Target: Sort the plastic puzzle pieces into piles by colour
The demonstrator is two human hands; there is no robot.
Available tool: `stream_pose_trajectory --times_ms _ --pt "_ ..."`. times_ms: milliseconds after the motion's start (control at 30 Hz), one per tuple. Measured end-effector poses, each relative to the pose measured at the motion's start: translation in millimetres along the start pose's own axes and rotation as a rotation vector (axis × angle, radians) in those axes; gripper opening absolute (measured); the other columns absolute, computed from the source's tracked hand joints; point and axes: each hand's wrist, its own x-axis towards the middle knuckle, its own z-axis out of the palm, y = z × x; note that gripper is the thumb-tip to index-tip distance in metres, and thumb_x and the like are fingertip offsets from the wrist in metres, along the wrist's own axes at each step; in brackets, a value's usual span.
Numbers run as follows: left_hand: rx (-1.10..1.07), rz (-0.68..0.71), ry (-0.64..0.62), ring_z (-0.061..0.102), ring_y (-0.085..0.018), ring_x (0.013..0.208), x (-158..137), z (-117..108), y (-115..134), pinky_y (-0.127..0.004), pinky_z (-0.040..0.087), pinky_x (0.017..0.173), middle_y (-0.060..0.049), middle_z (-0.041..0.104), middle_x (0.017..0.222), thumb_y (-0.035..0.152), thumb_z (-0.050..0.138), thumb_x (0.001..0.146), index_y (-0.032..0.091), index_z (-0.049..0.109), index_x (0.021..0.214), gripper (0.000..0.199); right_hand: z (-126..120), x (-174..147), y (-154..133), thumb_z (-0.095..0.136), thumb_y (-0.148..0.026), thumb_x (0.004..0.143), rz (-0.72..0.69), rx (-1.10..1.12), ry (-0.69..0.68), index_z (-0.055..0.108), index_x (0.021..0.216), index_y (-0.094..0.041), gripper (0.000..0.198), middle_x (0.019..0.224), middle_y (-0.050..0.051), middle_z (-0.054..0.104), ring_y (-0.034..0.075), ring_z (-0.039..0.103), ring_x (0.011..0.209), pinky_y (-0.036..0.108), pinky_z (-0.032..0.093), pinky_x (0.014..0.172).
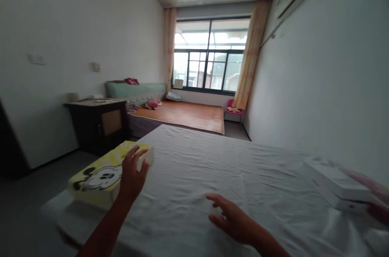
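Note:
A yellow box-shaped pillow (88,192) with a black-and-white cartoon face lies at the left edge of a surface covered by a grey-white sheet (188,168). My left hand (133,172) is raised over the right side of this pillow, fingers apart and curved, holding nothing; whether it touches the pillow I cannot tell. Above the sheet, right of the pillow, my right hand (226,216) is also open, with thumb and fingers spread and nothing between them. The sheet shows wrinkles around both hands.
A white box (337,184) sits on the sheet at the right, near pink cloth (369,184). Beyond stand a bed with a brown mat (185,113), a dark cabinet (91,123) and a pink chair (233,107). Walls bound both sides.

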Motion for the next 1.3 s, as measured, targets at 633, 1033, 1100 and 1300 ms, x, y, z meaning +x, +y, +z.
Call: stream_pose_trajectory --times_ms 633,1033,1100,1300 --pt "-0.583 0.353 -0.931 0.05 -0.023 0.117 -91 170 244 -0.042 0.042 0.099 -0.008 0.055 0.124 0.026 0.047 0.084 0.026 0.062 0.106 0.028 -178 -386 188 0.068 -0.057 0.053 0.791 -0.248 1.232 0.009 0.144 -0.019 0.115 0.14 0.025 0.032 0.042 0.034 0.127 0.054 0.037 0.098" --pt "-0.688 0.43 -1.124 0.05 -0.021 0.117 -149 163 296 -0.039 0.041 0.101 -0.008 0.055 0.124 0.019 0.048 0.081 0.025 0.06 0.107 0.029 -119 -255 145 0.066 -0.057 0.059 0.696 -0.493 1.217 0.007 0.144 -0.015 0.111 0.134 0.02 0.038 0.039 0.04 0.121 0.053 0.035 0.097" --pt "-0.697 0.417 -1.133 0.05 -0.021 0.118 -156 168 303 -0.039 0.041 0.101 -0.009 0.055 0.124 0.018 0.048 0.08 0.024 0.059 0.109 0.032 -100 -223 127 0.067 -0.055 0.06 0.639 -0.415 1.143 0.006 0.144 -0.019 0.11 0.135 0.018 0.038 0.037 0.038 0.123 0.051 0.034 0.098" --pt "-0.66 0.297 -1.137 0.045 -0.025 0.123 -164 176 301 -0.043 0.036 0.105 -0.014 0.051 0.13 0.026 0.049 0.079 0.018 0.051 0.123 0.045 -130 -245 112 0.057 -0.056 0.072 0.514 -0.297 1.143 0.017 0.142 -0.022 0.087 0.137 0.013 0.039 0.028 0.042 0.123 0.043 0.039 0.097"
